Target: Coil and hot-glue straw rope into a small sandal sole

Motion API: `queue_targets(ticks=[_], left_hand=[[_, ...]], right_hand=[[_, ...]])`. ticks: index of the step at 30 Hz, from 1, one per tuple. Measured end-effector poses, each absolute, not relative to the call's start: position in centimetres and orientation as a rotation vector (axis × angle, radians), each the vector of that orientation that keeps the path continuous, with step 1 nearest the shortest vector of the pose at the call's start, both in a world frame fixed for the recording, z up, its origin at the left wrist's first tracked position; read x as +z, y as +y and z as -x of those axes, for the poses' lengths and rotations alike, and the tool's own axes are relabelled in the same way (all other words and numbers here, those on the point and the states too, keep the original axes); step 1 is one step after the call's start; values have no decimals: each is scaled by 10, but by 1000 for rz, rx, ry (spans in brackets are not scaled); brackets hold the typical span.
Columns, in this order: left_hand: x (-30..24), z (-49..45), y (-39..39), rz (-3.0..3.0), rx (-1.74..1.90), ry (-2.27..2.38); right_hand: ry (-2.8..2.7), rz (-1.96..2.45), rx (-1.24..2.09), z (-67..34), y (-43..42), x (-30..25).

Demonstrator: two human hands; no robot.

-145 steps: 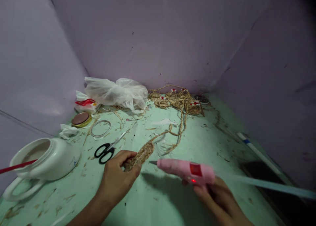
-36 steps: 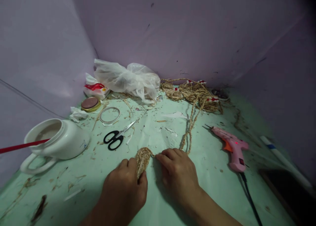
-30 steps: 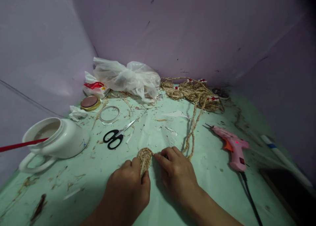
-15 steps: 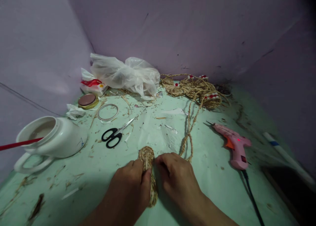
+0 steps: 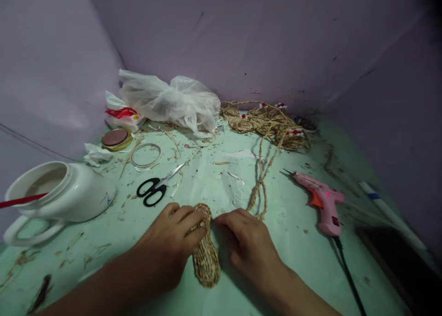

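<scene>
Currently, head view, one entry per item.

- Braided oval (image 5: 206, 261): a flat coil of straw-coloured cord, lying on the table (image 5: 103, 270) between the two hands, its long axis pointing away from the person.
- Left hand (image 5: 172, 242): fingers are curled over the oval's left edge near its far end and closed on it.
- Right hand (image 5: 248, 247): fingertips are pressed to the oval's right edge opposite the left hand, so the piece is pinched from both sides.
- Loose cord (image 5: 260, 187): run from the oval's far end, beyond the right hand, to a tangled cord pile (image 5: 269, 125) well beyond both hands.
- Glue gun (image 5: 321, 198): pink, laid down to the right of the right hand, apart from it, with a red light showing.
- Scissors (image 5: 154, 192): black-handled, just beyond the left hand.
- White jar (image 5: 65, 201): on its side, well left of the left hand.
- Plastic bag (image 5: 169, 102): crumpled, far beyond the left hand.

Handling, judged: the oval is taken to be light, rough and bendable, unlikely to slip but liable to uncoil. It is best held by its long edges, flat against the table.
</scene>
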State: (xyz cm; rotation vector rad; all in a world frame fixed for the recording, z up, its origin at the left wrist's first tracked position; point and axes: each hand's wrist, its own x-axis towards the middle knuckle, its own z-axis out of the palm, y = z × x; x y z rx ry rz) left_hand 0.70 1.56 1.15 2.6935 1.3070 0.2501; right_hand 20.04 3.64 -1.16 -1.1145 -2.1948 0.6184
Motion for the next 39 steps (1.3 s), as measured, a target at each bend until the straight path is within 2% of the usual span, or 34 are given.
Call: queue_targets(ticks=[6,9,17,22,30,39], left_hand=[[10,-7,13,-2670,257,1363],[11,-9,12,-2681,201,1409],[6,-13,0,-2615,216,1549],[7,-9,-1,-2594,245,1479],[6,-9,-2,-2565,256,1504],[1,-13,-4,-2466,451,1528]], right_hand=[[-2435,1123,268,-217,51,-9],[-2591,1085,214,-220,56,-4],[-2448,1046,407,-212,52,-3],[-2375,1097,526,-205,49,-8],[-2410,1048,571,-200,42,-6],[-2374,1068,773,-199,41,-3]])
